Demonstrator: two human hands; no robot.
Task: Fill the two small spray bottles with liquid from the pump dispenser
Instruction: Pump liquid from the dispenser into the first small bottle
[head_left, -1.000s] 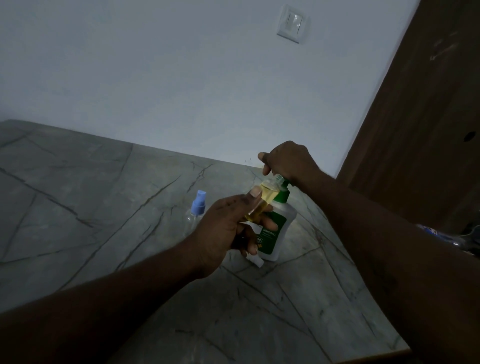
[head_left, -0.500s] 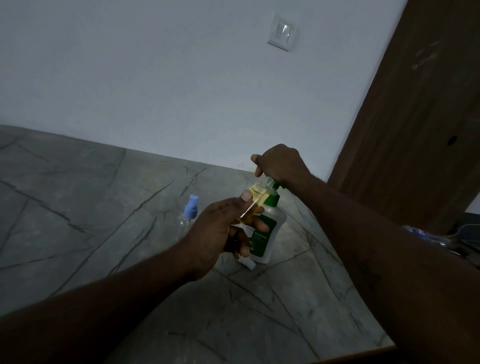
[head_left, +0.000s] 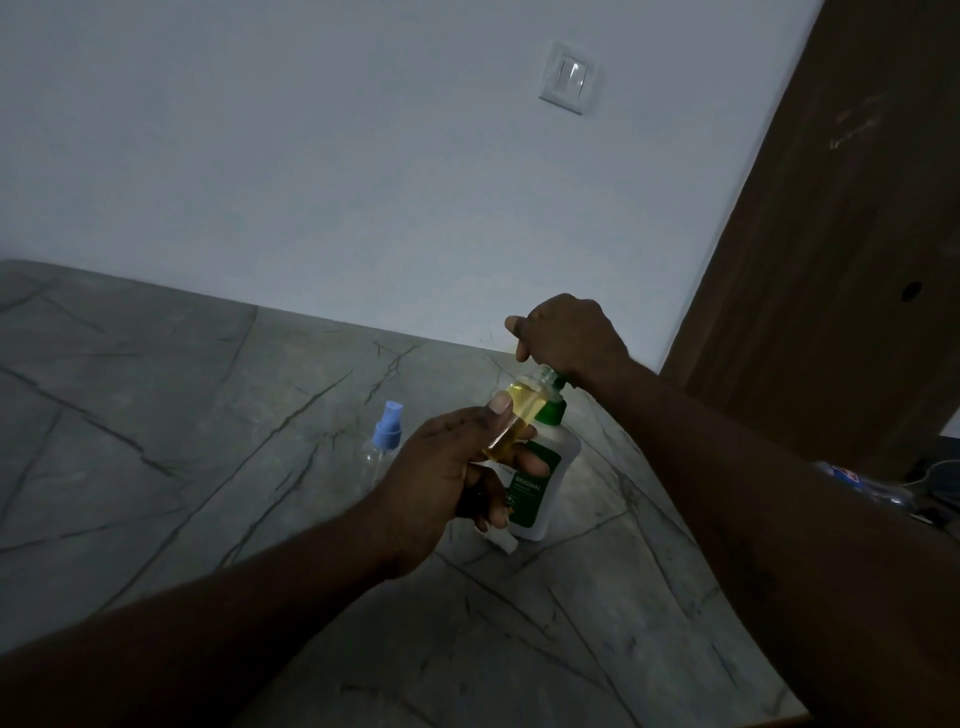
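my left grip (head_left: 452, 467) still pinches the uncapped spray bottle (head_left: 519, 415) at the spout, yellow liquid (head_left: 527, 400) near its shoulder; my right grip (head_left: 566, 332) stays curled on the pump dispenser (head_left: 545, 483). almost full, i judge; the blue-capped spray bottle (head_left: 387, 436) waits beside.

Only one word is read with confidence: "ORIGINAL", printed in pale capitals on the green label (head_left: 535, 496) of the pump dispenser (head_left: 560, 457), which is stood on the counter (head_left: 208, 441). Beneath that word a line of smaller print is seen, but it is too small and dim to be made out. At the label's lower left edge, just beside the left hand (head_left: 441, 478), a pale mark is glimpsed that may hold the figure 9; it cannot be told for sure. On the plastic bottle (head_left: 857, 480) at the far right a red and blue label is shown, its lettering blurred beyond reading.
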